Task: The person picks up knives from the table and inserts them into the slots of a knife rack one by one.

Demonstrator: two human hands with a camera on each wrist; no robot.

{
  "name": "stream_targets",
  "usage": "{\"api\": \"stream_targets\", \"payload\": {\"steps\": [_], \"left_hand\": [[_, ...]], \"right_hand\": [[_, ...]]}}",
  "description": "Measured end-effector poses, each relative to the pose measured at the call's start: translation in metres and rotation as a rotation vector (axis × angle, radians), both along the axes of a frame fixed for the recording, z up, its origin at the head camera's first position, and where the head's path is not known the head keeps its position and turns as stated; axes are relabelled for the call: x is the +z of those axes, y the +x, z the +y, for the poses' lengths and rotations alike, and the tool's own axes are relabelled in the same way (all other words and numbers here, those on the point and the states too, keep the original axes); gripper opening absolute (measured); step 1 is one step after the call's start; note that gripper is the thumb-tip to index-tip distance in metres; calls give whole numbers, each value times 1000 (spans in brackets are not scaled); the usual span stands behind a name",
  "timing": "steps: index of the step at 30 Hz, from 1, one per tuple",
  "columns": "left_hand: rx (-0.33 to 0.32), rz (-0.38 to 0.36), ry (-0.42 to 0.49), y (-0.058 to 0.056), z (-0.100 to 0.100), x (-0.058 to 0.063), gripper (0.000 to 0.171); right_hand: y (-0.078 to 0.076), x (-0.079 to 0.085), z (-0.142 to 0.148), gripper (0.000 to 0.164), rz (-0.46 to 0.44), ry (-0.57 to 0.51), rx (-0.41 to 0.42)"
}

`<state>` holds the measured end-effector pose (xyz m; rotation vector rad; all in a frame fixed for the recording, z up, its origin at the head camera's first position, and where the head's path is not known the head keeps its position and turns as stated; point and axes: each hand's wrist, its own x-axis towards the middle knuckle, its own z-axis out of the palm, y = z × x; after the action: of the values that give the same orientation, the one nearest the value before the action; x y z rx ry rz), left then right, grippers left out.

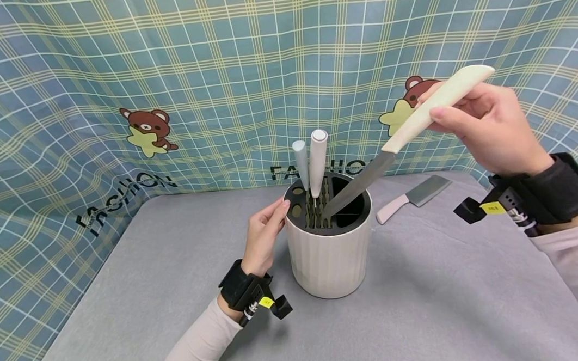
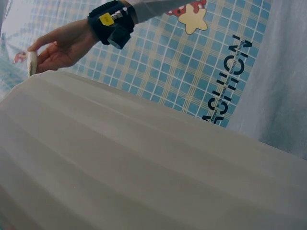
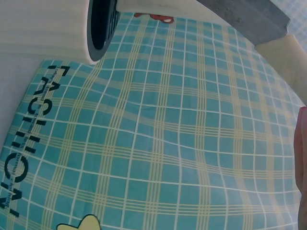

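Observation:
A white ribbed knife holder (image 1: 329,260) with a black slotted top stands upright on the table. My left hand (image 1: 262,231) holds its rim at the left side, thumb on the edge. My right hand (image 1: 492,121) grips the pale cream handle of a knife (image 1: 415,116) above the holder's right side. The knife slants down to the left, its blade tip at the slots; whether it has entered one I cannot tell. A white-handled utensil (image 1: 318,162) and a light blue-handled one (image 1: 301,161) stand in the holder, their lower parts hidden.
A small cleaver (image 1: 415,198) with a pale pink handle lies on the grey table cover (image 1: 185,251), right of the holder. Behind the table hangs a blue checked cloth (image 1: 244,74) with printed bears and lettering.

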<state>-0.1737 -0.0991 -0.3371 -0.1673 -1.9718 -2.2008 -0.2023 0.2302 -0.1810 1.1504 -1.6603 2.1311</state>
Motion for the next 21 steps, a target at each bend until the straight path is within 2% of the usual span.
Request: {"api": "stream_targets", "payload": {"steps": [6,15,21], "left_hand": [[-8,-3,-2,0,0,1,48],[-7,-4,10,1,0,1,48],[-4,-5,18,2,0,1,48]], "right_hand": [[-1,5,-1,28,-14,36,60],[3,11,-7,25,1,83,-21],[5,11,-12,27,4,78,0]]}}
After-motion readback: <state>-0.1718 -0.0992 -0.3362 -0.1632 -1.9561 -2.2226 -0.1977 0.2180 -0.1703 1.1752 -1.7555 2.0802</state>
